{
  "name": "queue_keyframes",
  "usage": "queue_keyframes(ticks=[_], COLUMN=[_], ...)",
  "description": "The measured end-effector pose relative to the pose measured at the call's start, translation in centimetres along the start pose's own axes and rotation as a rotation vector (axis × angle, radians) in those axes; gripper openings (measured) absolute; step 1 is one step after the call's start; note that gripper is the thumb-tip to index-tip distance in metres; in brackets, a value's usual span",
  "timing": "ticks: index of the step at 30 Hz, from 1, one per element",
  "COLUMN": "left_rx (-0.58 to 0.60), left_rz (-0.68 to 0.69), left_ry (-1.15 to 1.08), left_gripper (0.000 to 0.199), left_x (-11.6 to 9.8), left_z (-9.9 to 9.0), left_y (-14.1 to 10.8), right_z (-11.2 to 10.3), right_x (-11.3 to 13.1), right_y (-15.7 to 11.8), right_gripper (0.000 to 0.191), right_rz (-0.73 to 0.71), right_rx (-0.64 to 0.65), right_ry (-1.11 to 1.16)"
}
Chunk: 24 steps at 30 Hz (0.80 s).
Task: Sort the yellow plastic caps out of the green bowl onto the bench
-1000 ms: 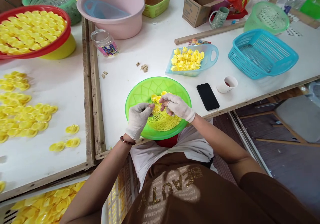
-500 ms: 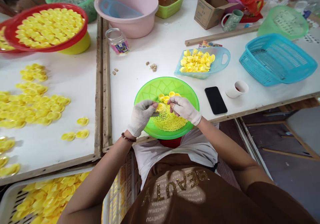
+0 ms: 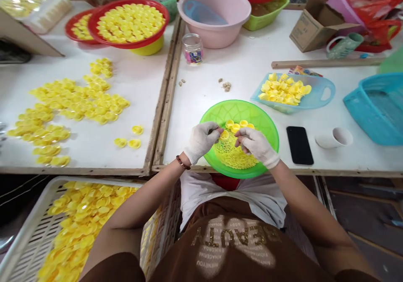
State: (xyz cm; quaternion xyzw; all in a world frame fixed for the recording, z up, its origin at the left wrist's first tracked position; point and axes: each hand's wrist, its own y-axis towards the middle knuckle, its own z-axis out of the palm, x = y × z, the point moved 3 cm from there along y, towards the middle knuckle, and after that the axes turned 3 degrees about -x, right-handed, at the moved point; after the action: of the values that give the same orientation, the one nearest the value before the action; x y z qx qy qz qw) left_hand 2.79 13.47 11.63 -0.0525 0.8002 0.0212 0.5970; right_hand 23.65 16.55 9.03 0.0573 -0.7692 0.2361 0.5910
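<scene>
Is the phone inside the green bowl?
No, the phone lies on the table, to the right of the green bowl.

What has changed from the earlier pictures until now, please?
The gloved left hand and the gloved right hand shifted slightly left over the green bowl, the left fingertips still pinching a yellow plastic cap. The camera view turned left. The bowl, black phone and white cup stayed put.

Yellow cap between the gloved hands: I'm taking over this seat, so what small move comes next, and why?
Probably pinch the cap with the right hand too, since the left hand seems to grip it and the right sits just beside it.
</scene>
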Motion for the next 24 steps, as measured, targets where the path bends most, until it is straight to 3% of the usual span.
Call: queue_keyframes(ticks=[2,4,7,9,11,13,17,19,22,24], left_rx=[-0.033,-0.162,-0.461,-0.582,-0.569,-0.518,-0.418,-0.475,-0.641,-0.635], left_rz=[-0.054,-0.043,-0.032,-0.149,-0.286,-0.365,-0.460,-0.430,-0.140,0.122], left_ry=[-0.086,-0.024,0.409,0.739,0.908,0.946,0.978,0.996,0.961,0.870], left_gripper=[0.020,0.019,0.017,0.020,0.020,0.017,0.021,0.021,0.022,0.029], left_x=[0.7,1.7,3.5,5.0,6.9,8.7,11.6,11.6,8.3,4.8], left_z=[-2.7,-7.3,-16.4,-22.1,-26.3,-29.0,-30.7,-30.3,-27.3,-23.0], left_y=[0.6,1.3,1.5,1.0,0.4,-0.3,-1.1,-0.9,0.0,1.0], right_z=[-0.2,0.0,0.6,0.9,1.3,2.1,4.8,6.0,7.1,7.3], right_x=[-0.4,-0.7,-0.7,-0.4,0.0,0.5,1.1,1.0,0.4,0.0], right_y=[-0.1,-0.2,-0.4,-0.5,-0.6,-0.6,0.0,0.6,1.2,1.3], right_gripper=[0.015,0.011,0.014,0.018,0.022,0.025,0.031,0.032,0.035,0.031], right_rz=[-0.061,-0.160,-0.299,-0.333,-0.353,-0.405,-0.531,-0.510,-0.339,-0.233], right_rx=[-0.010,0.019,0.061,0.075,0.095,0.159,0.383,0.421,0.416,0.421], right_ry=[-0.172,-0.356,-0.555,-0.640,-0.746,-0.890,-1.198,-1.283,-1.204,-1.081])
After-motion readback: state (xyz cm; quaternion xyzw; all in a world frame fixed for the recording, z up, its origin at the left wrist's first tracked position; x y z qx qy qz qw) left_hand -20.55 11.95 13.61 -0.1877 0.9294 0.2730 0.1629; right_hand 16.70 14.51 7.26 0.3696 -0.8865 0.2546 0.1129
